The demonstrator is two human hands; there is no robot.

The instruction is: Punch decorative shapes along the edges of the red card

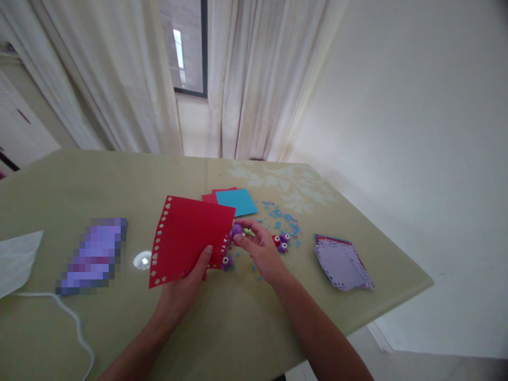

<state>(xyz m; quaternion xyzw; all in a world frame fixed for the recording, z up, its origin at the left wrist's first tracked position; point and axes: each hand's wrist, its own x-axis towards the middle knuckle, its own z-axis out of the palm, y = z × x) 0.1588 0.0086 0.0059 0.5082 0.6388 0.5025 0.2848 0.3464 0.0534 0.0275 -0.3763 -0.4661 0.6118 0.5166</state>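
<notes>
My left hand point(190, 283) grips a red sheet of paper point(194, 227) near its lower right corner, with the thumb on top. Small cut-out shapes run along the sheet's left, lower and right edges. At the right edge, my right hand point(262, 248) is closed on a small purple craft punch point(237, 231). The paper's edge meets the punch; whether it sits inside the slot is hidden. Another purple punch with an eye point(227, 261) lies under the paper's right edge. Red and purple punches with eyes point(281, 242) rest just beyond my right hand.
Blue and red paper sheets point(238, 201) lie behind the red sheet. Tiny paper bits point(288, 219) are scattered on the table point(159, 338). Edge-punched sheets point(343, 264) are stacked at right. A blurred purple object point(95, 254), a white cable point(77, 317) and a white sheet point(18, 259) lie left.
</notes>
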